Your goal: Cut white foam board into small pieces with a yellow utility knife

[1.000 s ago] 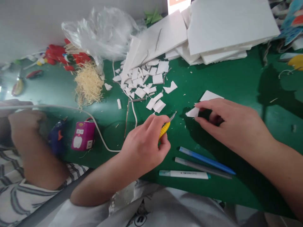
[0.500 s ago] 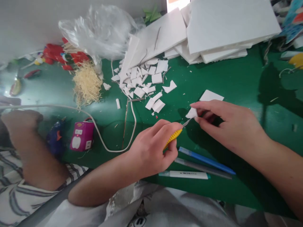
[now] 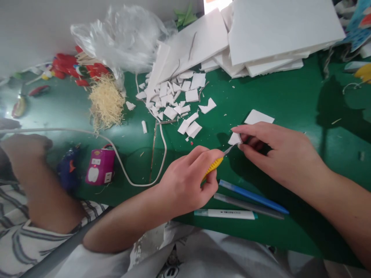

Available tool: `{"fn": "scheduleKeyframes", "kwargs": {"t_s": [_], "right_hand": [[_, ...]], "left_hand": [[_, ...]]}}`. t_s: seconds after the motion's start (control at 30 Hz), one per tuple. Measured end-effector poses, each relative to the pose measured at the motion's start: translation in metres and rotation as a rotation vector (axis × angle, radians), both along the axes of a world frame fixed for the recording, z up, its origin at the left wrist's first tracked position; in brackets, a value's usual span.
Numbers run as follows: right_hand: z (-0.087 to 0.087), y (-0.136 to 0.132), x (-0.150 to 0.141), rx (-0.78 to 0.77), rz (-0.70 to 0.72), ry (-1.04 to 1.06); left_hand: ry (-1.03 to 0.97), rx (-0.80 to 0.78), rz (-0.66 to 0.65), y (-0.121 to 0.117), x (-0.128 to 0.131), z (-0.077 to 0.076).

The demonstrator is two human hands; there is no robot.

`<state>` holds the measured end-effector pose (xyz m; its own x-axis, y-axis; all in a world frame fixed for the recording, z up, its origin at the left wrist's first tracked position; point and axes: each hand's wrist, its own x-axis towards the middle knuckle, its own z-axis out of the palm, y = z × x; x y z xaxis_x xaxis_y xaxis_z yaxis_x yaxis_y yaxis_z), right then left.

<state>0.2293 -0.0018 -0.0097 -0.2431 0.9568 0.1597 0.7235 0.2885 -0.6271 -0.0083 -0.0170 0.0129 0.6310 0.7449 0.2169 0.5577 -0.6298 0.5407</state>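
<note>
White foam piece [image 3: 234,138] pinched in right hand [image 3: 278,154], met by yellow knife [image 3: 216,163] gripped in left hand [image 3: 185,181]. Many cut scraps [image 3: 176,100] already heaped; uncut foam sheets [image 3: 278,31] stacked beyond.

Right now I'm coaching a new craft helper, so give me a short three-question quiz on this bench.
1. True or false: the left hand holds a yellow-handled knife.
2. What does the right hand pinch? A) a blue pen B) a small white foam piece C) the pink box
3. Fill in: the three pens lie on the ____ mat, near the person's body.

Key:
1. True; its blade tip meets the small white foam piece.
2. B; the blue pen lies on the green mat and the pink box stands far left.
3. Green.
</note>
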Motion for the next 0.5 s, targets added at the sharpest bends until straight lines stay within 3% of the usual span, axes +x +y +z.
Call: {"fn": "scheduleKeyframes", "kwargs": {"t_s": [0.5], "right_hand": [[0.0001, 0.0021, 0.0018, -0.006, 0.022, -0.02]], "left_hand": [[0.003, -0.016, -0.011, 0.0007, 0.0003, 0.0011]]}}
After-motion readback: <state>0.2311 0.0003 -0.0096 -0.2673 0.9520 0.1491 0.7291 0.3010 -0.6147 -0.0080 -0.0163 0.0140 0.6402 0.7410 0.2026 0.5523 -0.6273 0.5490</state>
